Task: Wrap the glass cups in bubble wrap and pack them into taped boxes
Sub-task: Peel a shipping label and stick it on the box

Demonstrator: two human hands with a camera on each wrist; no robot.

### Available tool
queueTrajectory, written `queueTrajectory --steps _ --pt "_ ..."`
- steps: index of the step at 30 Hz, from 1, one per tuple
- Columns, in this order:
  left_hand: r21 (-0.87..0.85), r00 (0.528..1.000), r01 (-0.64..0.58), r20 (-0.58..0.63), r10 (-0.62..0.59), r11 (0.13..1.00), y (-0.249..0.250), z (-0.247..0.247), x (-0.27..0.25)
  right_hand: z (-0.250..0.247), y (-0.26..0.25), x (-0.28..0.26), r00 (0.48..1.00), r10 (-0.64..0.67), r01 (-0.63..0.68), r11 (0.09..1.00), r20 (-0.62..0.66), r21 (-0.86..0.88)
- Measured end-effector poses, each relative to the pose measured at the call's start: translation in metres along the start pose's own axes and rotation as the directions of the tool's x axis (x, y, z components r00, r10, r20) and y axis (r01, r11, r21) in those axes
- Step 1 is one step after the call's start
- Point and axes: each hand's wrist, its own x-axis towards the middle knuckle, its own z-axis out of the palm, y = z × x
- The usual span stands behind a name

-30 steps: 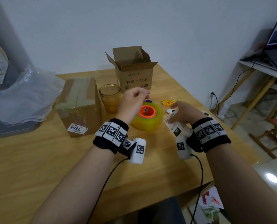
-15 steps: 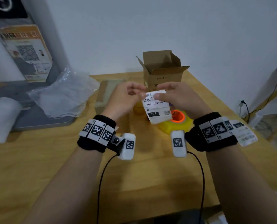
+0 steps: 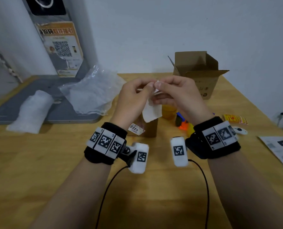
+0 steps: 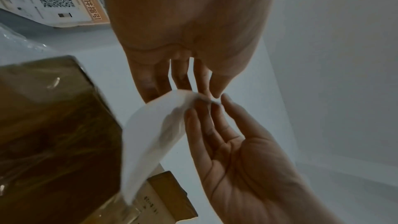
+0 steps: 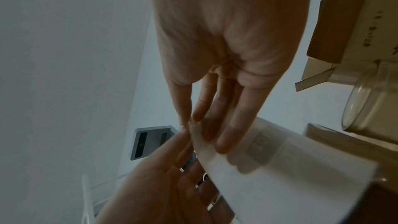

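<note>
A clear amber-tinted cup [image 3: 169, 111] stands on the wooden bench [image 3: 38, 162] at frame centre, mostly hidden behind the hands; the right wrist view shows its round rim at the right edge [image 5: 370, 101]. An open box [image 3: 202, 76] with raised flaps and dark print too blurred to read stands behind it, upper right of centre. A taped box [image 3: 150, 128] sits just below the hands, carrying a sticker [image 3: 135, 128] that reads 9466 upside down. Crumpled bubble wrap [image 3: 91, 91] lies at centre left, half on a grey tray [image 3: 54, 113], and a white wrapped bundle [image 3: 33, 111] lies further left.

The left hand [image 3: 132, 100] and right hand [image 3: 178, 95] meet above the taped box, both pinching the top corner of a white label [image 3: 151, 111] that hangs down between them, printed side away. A second sheet [image 3: 281, 149] at the right edge shows 102 upside down. A poster [image 3: 61, 47] with a QR code hangs upper left. Orange and yellow tape [image 3: 185, 126] peeks out under the right wrist.
</note>
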Motion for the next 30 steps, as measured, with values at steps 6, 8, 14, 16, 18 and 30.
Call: queueTrajectory --steps 6,8,14,16,18,30 --pt "-0.063 0.999 -0.036 -0.003 0.036 0.997 -0.016 -0.002 0.003 0.000 0.007 -0.001 0.998 0.000 -0.004 0.998 0.068 0.061" --pt "-0.071 0.999 -0.033 -0.009 0.032 0.997 -0.018 0.000 0.004 -0.001 0.008 -0.001 0.997 -0.017 0.013 0.999 0.070 0.053" --pt "-0.109 1.000 0.023 0.012 -0.022 0.994 -0.019 0.001 0.005 -0.004 0.009 0.000 0.996 -0.069 0.071 0.996 0.054 -0.048" --pt "-0.105 0.999 0.036 0.005 -0.036 0.994 -0.020 0.001 0.006 -0.005 0.011 0.001 0.996 -0.078 0.082 0.993 0.050 -0.086" --pt "-0.109 0.999 0.040 0.008 -0.039 0.993 -0.020 0.001 0.005 -0.005 0.012 0.002 0.996 -0.080 0.084 0.992 0.045 -0.098" --pt "-0.125 0.997 0.071 0.036 -0.067 0.990 -0.021 0.001 0.000 -0.002 0.014 0.001 0.998 -0.062 0.062 0.987 0.006 -0.145"
